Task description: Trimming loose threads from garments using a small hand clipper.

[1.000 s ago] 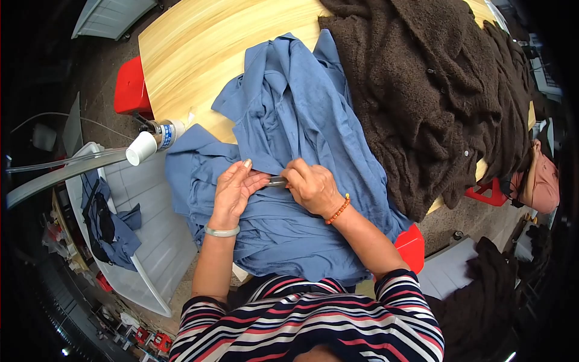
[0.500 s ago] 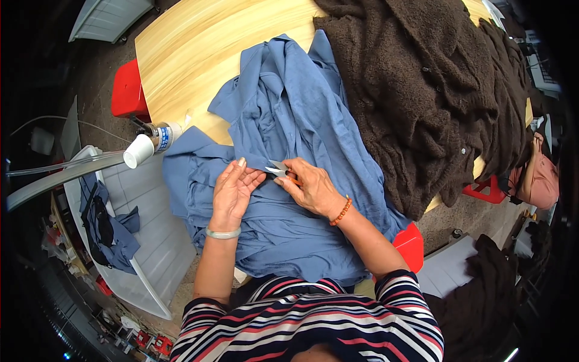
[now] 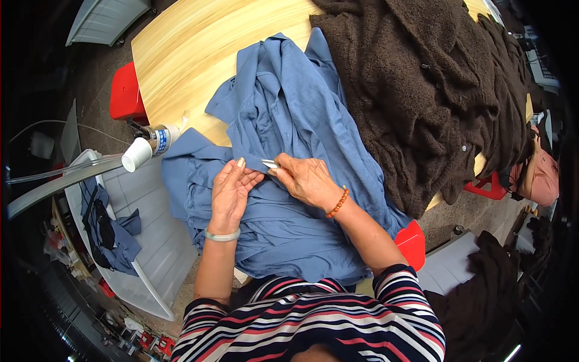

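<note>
A blue collared garment (image 3: 289, 114) is spread over the table and hangs toward my lap. My left hand (image 3: 232, 184), with a pale bangle on its wrist, pinches an edge of the blue cloth between thumb and fingers. Just to its right, my right hand (image 3: 306, 181), wearing an orange bead bracelet, is closed around small thread snips (image 3: 269, 164). Their silvery blades point left toward the pinched cloth and lie nearly together; most of the handle is hidden in my palm.
Dark brown fuzzy garments (image 3: 416, 90) cover the right part of the wooden table (image 3: 181, 51). A white cup (image 3: 137, 154) is fixed sideways at the left table edge. A white bin (image 3: 160, 247) with blue clothing stands left. Red stools (image 3: 125, 90) sit beside the table.
The snips' blades have come together from spread apart. My right hand has closed more tightly around the handle and shifted slightly left. My left hand keeps its pinch.
</note>
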`<state>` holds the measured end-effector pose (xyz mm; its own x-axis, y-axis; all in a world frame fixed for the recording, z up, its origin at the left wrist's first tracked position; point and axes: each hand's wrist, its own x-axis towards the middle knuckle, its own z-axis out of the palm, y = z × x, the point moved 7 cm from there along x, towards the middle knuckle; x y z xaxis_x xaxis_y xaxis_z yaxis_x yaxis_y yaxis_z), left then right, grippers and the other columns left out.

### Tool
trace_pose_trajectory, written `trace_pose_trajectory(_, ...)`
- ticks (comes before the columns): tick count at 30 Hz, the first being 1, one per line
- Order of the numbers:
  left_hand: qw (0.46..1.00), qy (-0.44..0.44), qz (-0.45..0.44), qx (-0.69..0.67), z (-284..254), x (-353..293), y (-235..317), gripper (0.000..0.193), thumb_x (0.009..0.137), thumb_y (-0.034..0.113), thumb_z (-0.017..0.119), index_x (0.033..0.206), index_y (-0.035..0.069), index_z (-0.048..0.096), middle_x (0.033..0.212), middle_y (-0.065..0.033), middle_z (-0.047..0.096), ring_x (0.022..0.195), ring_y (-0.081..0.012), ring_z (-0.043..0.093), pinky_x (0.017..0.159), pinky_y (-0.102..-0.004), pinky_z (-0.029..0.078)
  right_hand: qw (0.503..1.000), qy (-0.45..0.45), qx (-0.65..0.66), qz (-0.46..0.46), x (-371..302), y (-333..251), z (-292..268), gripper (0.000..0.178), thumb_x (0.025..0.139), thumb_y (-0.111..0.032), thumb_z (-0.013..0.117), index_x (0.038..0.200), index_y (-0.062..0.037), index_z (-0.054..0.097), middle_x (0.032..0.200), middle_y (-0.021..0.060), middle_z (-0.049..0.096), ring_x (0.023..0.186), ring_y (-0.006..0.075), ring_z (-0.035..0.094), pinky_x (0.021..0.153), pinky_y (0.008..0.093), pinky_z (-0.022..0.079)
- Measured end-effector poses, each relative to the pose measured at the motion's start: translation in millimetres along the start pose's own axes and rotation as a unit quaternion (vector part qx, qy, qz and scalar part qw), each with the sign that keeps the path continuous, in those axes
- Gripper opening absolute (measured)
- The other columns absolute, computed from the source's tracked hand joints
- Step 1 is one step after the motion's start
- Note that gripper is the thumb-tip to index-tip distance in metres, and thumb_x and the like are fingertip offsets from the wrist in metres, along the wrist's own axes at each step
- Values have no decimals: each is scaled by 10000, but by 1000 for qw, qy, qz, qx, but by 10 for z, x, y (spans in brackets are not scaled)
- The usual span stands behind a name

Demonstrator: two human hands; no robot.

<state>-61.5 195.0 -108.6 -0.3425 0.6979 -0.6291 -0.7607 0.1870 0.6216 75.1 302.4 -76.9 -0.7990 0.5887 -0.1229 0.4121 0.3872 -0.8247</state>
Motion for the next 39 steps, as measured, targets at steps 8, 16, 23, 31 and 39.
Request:
trace_pose_trajectory(8,1000,-5,-7,4,-62,18,-23,108,983,182,581,996,75,585,915,-96,686,876,-212,685,840,-379,555,999,15,44,6,-48,6,-15,256,940,-302,612,975,-53,561,656,139,603,608,355,613,553,428,465)
trace_pose_trajectory(16,1000,-28,-10,10,-47,40,6,104,978,165,582,1018,69,582,920,-97,680,887,-209,678,847,-380,551,1000,-14,1,-4,22,31,12,254,935,-314,615,975,-64,593,663,122,629,618,341,627,551,431,465)
trace_pose_trajectory(23,997,16,15,-67,2,223,4,74,972,124,581,1031,80,589,973,-62,673,925,-186,651,844,-350,535,1000,-19,6,-17,-15,62,88,259,925,-320,613,960,-64,599,697,162,652,667,362,647,576,470,487)
trace_pose_trajectory(31,998,39,-35,25,-51,398,-124,96,916,140,678,987,113,620,904,10,662,814,-110,616,714,-268,486,999,-29,-23,-23,-20,88,158,262,913,-309,626,987,-64,576,745,158,674,702,354,660,602,470,503)
trace_pose_trajectory(39,1000,4,0,9,18,364,-31,50,929,99,648,951,126,611,885,31,644,814,-90,599,765,-283,492,999,-19,6,-25,-6,89,126,310,907,-328,656,995,-48,555,704,131,638,647,349,635,569,437,475)
